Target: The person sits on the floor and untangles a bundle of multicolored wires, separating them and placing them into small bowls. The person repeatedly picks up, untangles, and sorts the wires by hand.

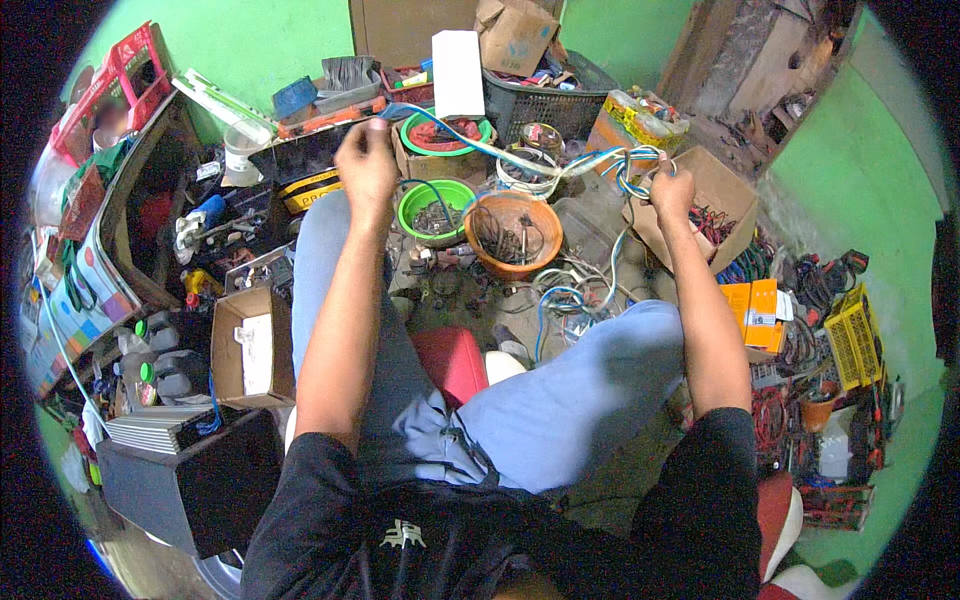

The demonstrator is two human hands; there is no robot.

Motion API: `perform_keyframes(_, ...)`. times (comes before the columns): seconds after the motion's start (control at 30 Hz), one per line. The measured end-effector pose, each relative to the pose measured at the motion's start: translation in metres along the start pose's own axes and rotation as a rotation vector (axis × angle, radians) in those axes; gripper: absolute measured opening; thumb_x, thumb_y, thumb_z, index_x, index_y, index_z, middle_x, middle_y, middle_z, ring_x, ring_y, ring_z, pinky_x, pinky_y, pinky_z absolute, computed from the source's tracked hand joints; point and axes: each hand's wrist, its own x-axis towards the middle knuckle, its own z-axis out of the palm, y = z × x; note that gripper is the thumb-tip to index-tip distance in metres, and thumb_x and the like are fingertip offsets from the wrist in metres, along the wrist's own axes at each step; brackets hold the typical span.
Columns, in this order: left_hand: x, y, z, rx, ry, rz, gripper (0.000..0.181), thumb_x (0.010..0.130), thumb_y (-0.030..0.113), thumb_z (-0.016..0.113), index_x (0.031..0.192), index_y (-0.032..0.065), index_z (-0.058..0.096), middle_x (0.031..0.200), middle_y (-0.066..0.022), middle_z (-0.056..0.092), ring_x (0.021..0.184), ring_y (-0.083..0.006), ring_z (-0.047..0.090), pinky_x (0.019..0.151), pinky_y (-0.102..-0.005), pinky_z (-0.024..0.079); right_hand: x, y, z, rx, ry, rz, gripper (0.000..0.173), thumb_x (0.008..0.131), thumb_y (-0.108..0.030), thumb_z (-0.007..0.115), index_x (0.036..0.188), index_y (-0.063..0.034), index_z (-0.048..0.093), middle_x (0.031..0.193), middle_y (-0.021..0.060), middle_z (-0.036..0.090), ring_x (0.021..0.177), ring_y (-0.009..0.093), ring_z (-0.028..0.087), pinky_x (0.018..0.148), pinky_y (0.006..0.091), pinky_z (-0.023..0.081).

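Observation:
My left hand [367, 169] is raised above my left knee, its fingers closed at the far end of a blue and white cable [469, 142]. The cable stretches across to my right hand [669, 184], which grips a loose coil [634, 169] of the same blue and white wires. From the coil a length hangs down to more looped wire [566, 296] on the floor near my right knee. Beneath the stretched cable stand a green bowl [436, 184] with small dark parts, an orange bowl [555, 232] with dark wires and a white tub [559, 187].
A cardboard box [727, 176] with wires stands beyond my right hand. A dark plastic basket [551, 101] and a white box [458, 75] are at the back. An open carton [225, 352] and a black box [139, 480] lie left; a yellow crate [855, 337] stands right.

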Motion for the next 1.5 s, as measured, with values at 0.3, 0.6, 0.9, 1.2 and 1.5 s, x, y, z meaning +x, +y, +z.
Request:
perform_keyframes(0.3,-0.079,0.056,0.04,0.133,-0.503,0.285,0.042,0.086,0.029,0.068,0.114,0.0002,0.056,0.102,-0.0225,0.063,0.095,-0.0371,0.062,0.084,-0.0452,0.048,-0.055,-0.094,-0.009,0.119,-0.039,-0.421,0.038,0.093,-0.033,0.058,0.09,0.0047,0.065,0.08,0.0278,0.064,0.077,0.044,0.063,0.069,0.0476,0.047)
perform_keyframes(0.6,-0.108,0.045,0.065,0.194,-0.725,0.112,0.046,0.094,0.039,0.056,0.084,-0.0058,0.06,0.066,-0.0229,0.063,0.07,-0.0357,0.068,0.064,-0.0469,0.051,-0.113,-0.172,-0.003,0.24,-0.221,-0.415,0.033,0.094,-0.026,0.057,0.087,0.0059,0.061,0.069,0.0244,0.061,0.071,0.041,0.064,0.065,0.0464,0.047)
perform_keyframes(0.9,-0.008,0.054,0.006,0.022,-0.27,-0.1,0.039,0.1,0.025,0.046,0.078,-0.003,0.061,0.063,-0.0108,0.064,0.061,-0.0173,0.066,0.054,-0.0332,0.048,0.009,0.009,-0.004,-0.062,0.071,0.059,0.046,0.09,-0.037,0.061,0.084,0.0088,0.065,0.071,0.0275,0.064,0.071,0.044,0.065,0.068,0.0509,0.048)
perform_keyframes(1.2,-0.06,0.046,0.033,0.398,-0.286,0.444,0.052,0.084,0.022,0.069,0.127,0.0019,0.047,0.126,-0.0217,0.05,0.118,-0.0392,0.046,0.101,-0.0481,0.036,-0.046,-0.084,-0.009,0.054,0.006,-0.452,0.035,0.092,-0.03,0.059,0.093,0.0044,0.064,0.081,0.028,0.065,0.08,0.047,0.063,0.07,0.051,0.047)
perform_keyframes(1.5,-0.091,0.08,0.043,0.468,-0.675,0.098,0.051,0.087,0.038,0.067,0.12,0.0011,0.053,0.09,-0.0226,0.066,0.085,-0.0405,0.065,0.076,-0.0504,0.05,-0.111,-0.179,-0.022,0.248,-0.197,-0.491,0.034,0.093,-0.028,0.059,0.087,0.0048,0.062,0.08,0.0262,0.064,0.077,0.041,0.064,0.069,0.0473,0.047)
